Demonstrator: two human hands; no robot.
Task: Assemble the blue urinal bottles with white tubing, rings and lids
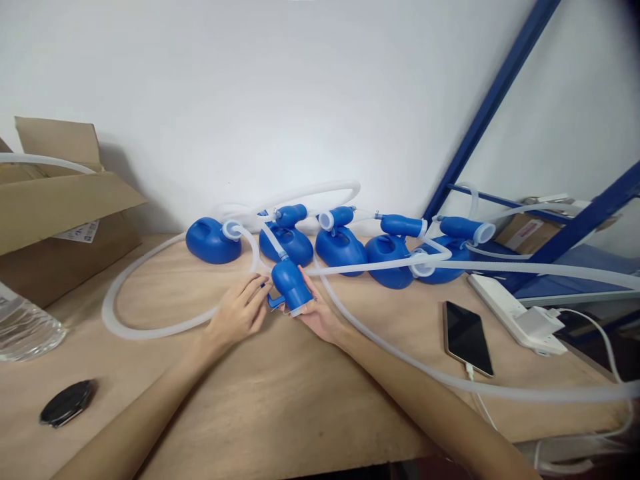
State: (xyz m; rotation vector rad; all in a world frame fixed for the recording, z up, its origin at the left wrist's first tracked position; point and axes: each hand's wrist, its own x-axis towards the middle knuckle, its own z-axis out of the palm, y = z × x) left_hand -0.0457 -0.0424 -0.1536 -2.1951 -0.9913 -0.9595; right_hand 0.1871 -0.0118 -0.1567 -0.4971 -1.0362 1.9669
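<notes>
A blue plastic urinal funnel (pixel 291 285) with a hooked handle and a pale rim lies tilted in my right hand (pixel 323 317), whose fingers wrap round its far side. My left hand (pixel 239 308) is at the funnel's left, with bent fingers closed at the hooked handle; the exact contact is partly hidden. From the funnel's narrow top end a translucent hose (pixel 273 239) runs back toward the wall. Behind my hands stands a row of several blue urinal bottles (pixel 341 252), some with similar funnels (pixel 401 225) lying on top. A bottle (pixel 207 241) with a white cap stands at the row's left end.
Hoses (pixel 150 332) loop across the wooden table (pixel 280 407). On the left are an open cardboard box (pixel 75 247), a clear plastic container (pixel 25 330) and a black round object (pixel 67 402). On the right are a phone (pixel 467 337), a power strip (pixel 500 303) and a blue metal rack (pixel 493 107).
</notes>
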